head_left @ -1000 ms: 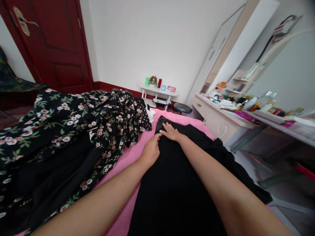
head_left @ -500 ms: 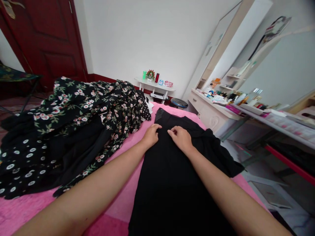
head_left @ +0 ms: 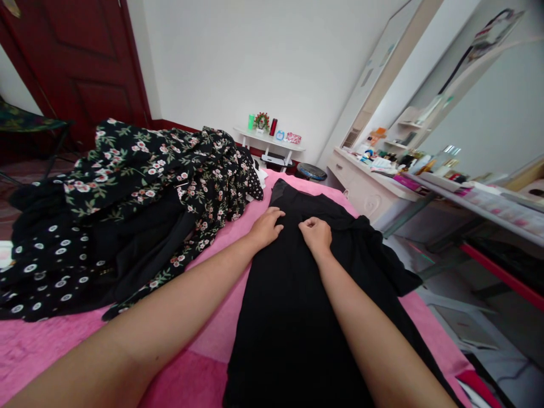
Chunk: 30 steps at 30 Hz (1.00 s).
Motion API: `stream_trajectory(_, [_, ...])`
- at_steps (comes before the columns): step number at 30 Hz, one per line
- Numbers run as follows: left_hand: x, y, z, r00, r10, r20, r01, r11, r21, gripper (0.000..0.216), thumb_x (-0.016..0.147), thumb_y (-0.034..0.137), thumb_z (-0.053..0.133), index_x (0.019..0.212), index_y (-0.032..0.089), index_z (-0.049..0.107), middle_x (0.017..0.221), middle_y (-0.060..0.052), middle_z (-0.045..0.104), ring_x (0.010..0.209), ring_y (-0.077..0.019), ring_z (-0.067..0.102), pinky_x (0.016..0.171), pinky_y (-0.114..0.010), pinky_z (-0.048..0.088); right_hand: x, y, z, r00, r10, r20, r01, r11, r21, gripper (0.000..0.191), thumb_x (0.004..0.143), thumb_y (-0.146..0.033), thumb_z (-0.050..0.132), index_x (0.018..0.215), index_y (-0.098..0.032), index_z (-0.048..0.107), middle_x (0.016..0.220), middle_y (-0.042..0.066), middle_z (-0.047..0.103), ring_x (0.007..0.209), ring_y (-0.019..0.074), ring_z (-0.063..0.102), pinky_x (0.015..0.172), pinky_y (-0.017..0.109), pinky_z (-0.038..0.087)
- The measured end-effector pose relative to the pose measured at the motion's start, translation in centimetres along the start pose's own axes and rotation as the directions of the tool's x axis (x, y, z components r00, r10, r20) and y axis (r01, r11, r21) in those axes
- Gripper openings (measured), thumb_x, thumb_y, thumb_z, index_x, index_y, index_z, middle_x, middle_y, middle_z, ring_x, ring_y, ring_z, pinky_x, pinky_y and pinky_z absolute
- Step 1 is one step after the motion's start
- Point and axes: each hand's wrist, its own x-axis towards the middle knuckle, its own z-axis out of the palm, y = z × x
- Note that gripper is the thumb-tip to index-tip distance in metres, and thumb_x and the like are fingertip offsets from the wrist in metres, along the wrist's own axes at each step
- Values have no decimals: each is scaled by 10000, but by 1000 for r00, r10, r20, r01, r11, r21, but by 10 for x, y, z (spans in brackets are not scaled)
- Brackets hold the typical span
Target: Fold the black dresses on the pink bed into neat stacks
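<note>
A long black garment [head_left: 293, 317] lies spread over the pink bedspread [head_left: 204, 340], with a shinier strip at its far end and bunched folds on its right side. My left hand [head_left: 267, 226] rests on the garment's left edge, fingers stretched and apart. Just to the right, my right hand [head_left: 317, 233] has thumb and fingers pinched together on the black cloth. Between the two hands the cloth shows slight wrinkles.
On the left is a heap of black clothes with a floral piece [head_left: 165, 164] on top. A white shelf [head_left: 272, 137] with small items stands by the far wall. At right are a cluttered dressing table [head_left: 374, 181] and a metal-framed table [head_left: 480, 209].
My left hand's fingers have stretched farther over the cloth. My right hand has closed into a tighter pinch and shifted slightly right. The camera view has tilted a little.
</note>
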Motion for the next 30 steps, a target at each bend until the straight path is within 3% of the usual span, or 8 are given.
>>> stream_trajectory(3, [-5, 10, -4, 995, -10, 97, -4, 991, 137, 411, 843, 234, 560, 1238, 124, 540, 1395, -141, 425, 1276, -240, 422, 1065, -354, 346, 1, 2, 1, 1000, -1, -30, 0, 1000, -10, 133, 651, -325, 554, 622, -234, 646, 673, 18, 677, 667, 189, 612, 553, 245, 368])
stream_trajectory(9, [-24, 48, -5, 962, 27, 270, -140, 901, 410, 530, 913, 398, 426, 1309, 49, 477, 1404, -197, 422, 1335, -308, 329, 1119, -448, 199, 4, 4, 0, 997, 26, -74, -24, 999, 25, 132, 643, -339, 560, 597, -232, 622, 651, 22, 671, 655, 200, 606, 574, 258, 386])
stream_trajectory(16, [-39, 65, 4, 949, 22, 314, -158, 895, 417, 555, 924, 362, 332, 1375, 43, 387, 1468, -187, 327, 1367, -295, 270, 1116, -418, 201, 6, 14, 4, 996, 0, -92, 8, 996, 88, 199, 736, -370, 499, 660, -224, 612, 664, 29, 654, 647, 191, 587, 603, 263, 407])
stream_trajectory(19, [-41, 65, 5, 950, 12, 313, -149, 898, 415, 563, 922, 370, 318, 1390, 61, 376, 1483, -182, 297, 1378, -297, 244, 1120, -439, 184, 15, 21, 7, 979, -71, -190, 101, 984, 150, 213, 782, -329, 447, 749, -206, 618, 750, 44, 660, 676, 179, 584, 665, 268, 437])
stream_trajectory(22, [-41, 66, 6, 951, 14, 308, -150, 894, 423, 568, 917, 378, 316, 1396, 80, 375, 1489, -177, 286, 1381, -300, 233, 1117, -467, 183, 34, 26, 6, 944, -210, -256, 239, 967, 90, 189, 755, -216, 445, 826, -192, 619, 868, 54, 656, 769, 179, 586, 743, 275, 445])
stream_trajectory(25, [-40, 66, 7, 957, 27, 290, -154, 892, 426, 570, 914, 383, 315, 1398, 89, 375, 1492, -173, 281, 1382, -299, 234, 1118, -475, 178, 61, 27, 3, 942, -286, -176, 277, 958, -76, 233, 755, -156, 431, 889, -196, 618, 955, 56, 652, 898, 196, 580, 810, 293, 436])
stream_trajectory(30, [-40, 65, 6, 956, 31, 293, -157, 895, 417, 580, 913, 392, 312, 1408, 94, 359, 1499, -169, 268, 1389, -293, 214, 1126, -475, 158, 108, 20, 14, 973, -228, 27, 227, 939, -257, 286, 801, -225, 501, 1067, -211, 604, 1146, 70, 627, 1077, 232, 547, 883, 343, 421])
